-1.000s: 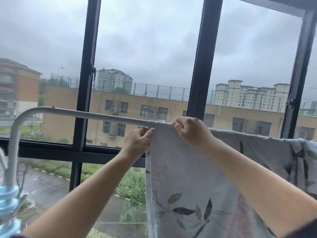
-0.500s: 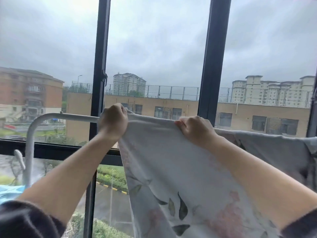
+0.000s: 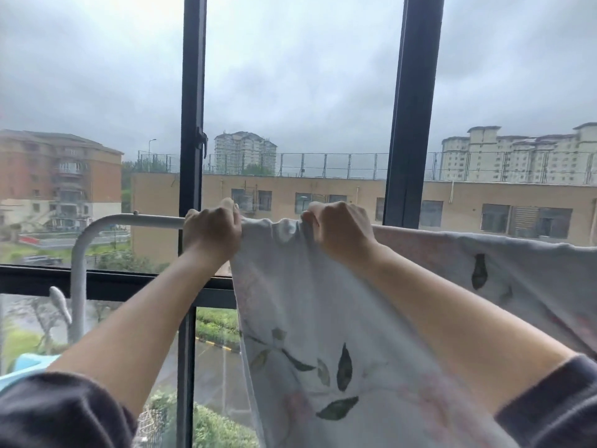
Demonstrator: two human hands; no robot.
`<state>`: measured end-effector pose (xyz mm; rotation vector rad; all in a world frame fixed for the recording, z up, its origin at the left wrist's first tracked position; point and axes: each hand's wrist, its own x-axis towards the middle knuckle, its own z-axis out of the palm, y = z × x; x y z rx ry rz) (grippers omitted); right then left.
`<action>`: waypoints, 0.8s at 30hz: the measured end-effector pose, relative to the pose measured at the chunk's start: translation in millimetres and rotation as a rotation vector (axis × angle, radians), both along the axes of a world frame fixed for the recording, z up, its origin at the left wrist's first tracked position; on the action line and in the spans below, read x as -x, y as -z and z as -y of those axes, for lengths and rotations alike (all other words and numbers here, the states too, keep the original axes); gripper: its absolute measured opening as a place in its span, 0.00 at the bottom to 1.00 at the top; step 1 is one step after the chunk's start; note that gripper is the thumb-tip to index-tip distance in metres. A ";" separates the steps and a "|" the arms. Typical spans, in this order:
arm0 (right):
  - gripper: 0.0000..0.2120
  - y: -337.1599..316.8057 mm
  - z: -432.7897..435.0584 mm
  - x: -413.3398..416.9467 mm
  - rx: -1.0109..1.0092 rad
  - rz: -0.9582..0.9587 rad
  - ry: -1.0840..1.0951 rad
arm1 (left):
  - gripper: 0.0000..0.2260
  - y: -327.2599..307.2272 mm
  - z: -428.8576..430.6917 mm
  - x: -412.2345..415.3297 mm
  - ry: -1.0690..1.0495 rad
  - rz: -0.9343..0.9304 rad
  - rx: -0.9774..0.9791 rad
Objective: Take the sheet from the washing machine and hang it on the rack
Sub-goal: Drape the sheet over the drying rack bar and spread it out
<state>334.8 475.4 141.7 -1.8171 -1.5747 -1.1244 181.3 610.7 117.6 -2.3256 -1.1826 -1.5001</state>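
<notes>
While the floral sheet (image 3: 323, 302) hangs over the rack (image 3: 129, 219) rail before the window, the left hand (image 3: 213, 229) clutches its top edge, and the right hand (image 3: 342, 231) pinches bunched cloth just beside it.

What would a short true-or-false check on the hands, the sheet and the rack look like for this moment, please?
1. Both the left hand and the right hand grip the sheet at its top edge. True.
2. The sheet is plain, with no print. False: it bears dark leaves and faint pink blooms.
3. The rack bar shows bare to the left of the left hand. True.
4. The sheet lies in a heap on the floor. False: it drapes over the rack bar and hangs down.
5. The sky beyond the window frame is clear and sunny. False: it is grey and overcast.
</notes>
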 end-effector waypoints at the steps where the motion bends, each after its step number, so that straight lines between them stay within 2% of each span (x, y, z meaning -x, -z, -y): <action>1: 0.10 -0.3 -9.2 6.5 -0.016 0.003 0.000 | 0.11 1.7 -0.5 -1.7 0.004 0.000 -0.016; 7: 0.17 19.5 -38.6 18.1 -0.005 0.015 0.012 | 0.11 6.4 -16.6 3.7 0.069 0.034 -0.056; 12: 0.18 7.0 -9.9 10.6 0.087 -0.015 -0.043 | 0.13 11.4 -21.4 4.5 0.076 0.047 -0.124; 14: 0.19 3.6 9.3 -3.7 0.100 -0.024 -0.003 | 0.17 13.3 -22.1 3.2 0.060 0.021 -0.191; 17: 0.28 12.6 27.1 -33.8 0.109 0.001 0.141 | 0.22 14.8 -21.9 1.7 0.059 -0.006 -0.252; 21: 0.35 25.3 23.4 -51.7 0.025 0.120 0.240 | 0.21 21.3 -22.0 -3.8 0.049 -0.011 -0.285; 24: 0.37 25.2 20.3 -53.1 -0.013 0.125 0.251 | 0.20 20.8 -16.4 -6.6 0.061 0.000 -0.272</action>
